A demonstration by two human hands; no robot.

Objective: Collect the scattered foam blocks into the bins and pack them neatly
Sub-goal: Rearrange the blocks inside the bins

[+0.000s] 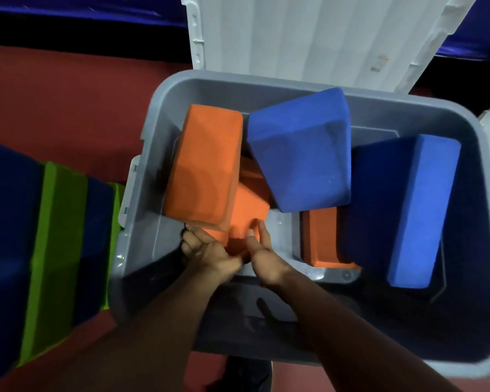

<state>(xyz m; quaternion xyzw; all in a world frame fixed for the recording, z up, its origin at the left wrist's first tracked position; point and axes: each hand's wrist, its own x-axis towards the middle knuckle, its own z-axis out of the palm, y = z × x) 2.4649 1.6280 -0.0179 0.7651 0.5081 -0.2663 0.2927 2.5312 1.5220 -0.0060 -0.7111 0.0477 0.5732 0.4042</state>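
A grey plastic bin (481, 171) fills the middle of the head view and holds several foam blocks. A large orange block (207, 162) leans at the bin's left, a tilted blue block (300, 148) lies in the middle, and another blue block (419, 210) stands on edge at the right. A further orange block (323, 236) lies low between them. Both hands reach into the bin. My left hand (210, 253) and my right hand (263, 256) grip a smaller orange block (246, 219) from either side, under the big orange one.
The bin's white lid (309, 38) stands open behind it. To the left, outside the bin, sits a row of dark blue and green blocks (60, 250). The floor (68, 103) is red, with a dark blue edge along the back.
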